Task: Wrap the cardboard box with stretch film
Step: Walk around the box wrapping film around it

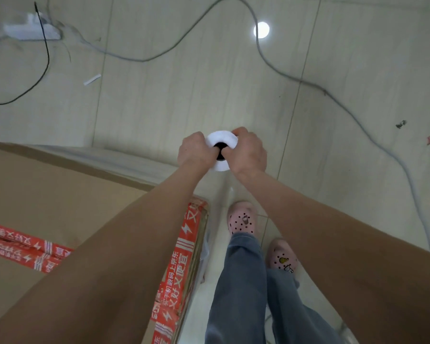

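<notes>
While stretched forward | left hand (196, 151), right hand (249, 152) | both grip film roll (221, 138)

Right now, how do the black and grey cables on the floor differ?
The black cable is thin; the grey cable is thicker. The black cable makes a short curve at far left; the grey cable snakes across the floor to the right edge. Both lie loose on it.

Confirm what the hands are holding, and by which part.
Both hold the stretch film roll at its upper end. The left hand and right hand grip opposite sides, and their thumbs appear hooked into its dark core hole.
</notes>
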### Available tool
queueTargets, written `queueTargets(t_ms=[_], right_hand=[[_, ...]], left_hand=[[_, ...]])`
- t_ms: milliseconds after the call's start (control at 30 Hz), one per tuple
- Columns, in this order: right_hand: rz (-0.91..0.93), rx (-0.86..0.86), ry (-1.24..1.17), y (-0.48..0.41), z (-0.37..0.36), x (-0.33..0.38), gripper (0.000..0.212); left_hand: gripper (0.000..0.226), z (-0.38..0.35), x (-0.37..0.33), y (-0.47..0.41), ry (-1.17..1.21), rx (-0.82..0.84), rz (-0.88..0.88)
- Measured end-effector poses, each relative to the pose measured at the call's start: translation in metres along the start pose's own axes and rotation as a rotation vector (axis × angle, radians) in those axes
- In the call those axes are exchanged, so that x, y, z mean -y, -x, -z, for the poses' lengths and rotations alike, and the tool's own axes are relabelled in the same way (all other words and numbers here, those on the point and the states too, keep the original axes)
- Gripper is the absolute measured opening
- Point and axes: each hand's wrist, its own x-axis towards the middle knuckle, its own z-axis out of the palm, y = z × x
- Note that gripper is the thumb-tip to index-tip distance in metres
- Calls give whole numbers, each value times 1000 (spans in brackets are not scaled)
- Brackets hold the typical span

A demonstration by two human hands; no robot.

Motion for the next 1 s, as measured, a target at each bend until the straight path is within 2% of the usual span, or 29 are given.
queueTargets(t_ms=[100,233,333,500,600,767,833,1000], right_hand=[[-10,17,-77,-9,-12,16,40],[-133,164,-176,-13,-24,26,53],[-120,161,-168,-18,-26,33,49],[-44,233,0,-32,-24,45,34],[2,226,57,-39,-23,54,37],[-30,45,-112,-45,-31,66,49],[-71,86,-138,-49,-34,76,47],[-35,231,44,-62,-39,99,48]], left_hand=[[32,8,16,-9,206,-18,142],[38,17,29,-10,302,31,159],[37,25,29,-16,174,27,75],[24,36,13,-29,-152,-34,-224],[22,42,9,-38,-234,-56,-284],[23,58,12,-51,-18,-83,-70],[27,62,16,-55,55,-61,3],[29,70,27,-65,128,-17,72]])
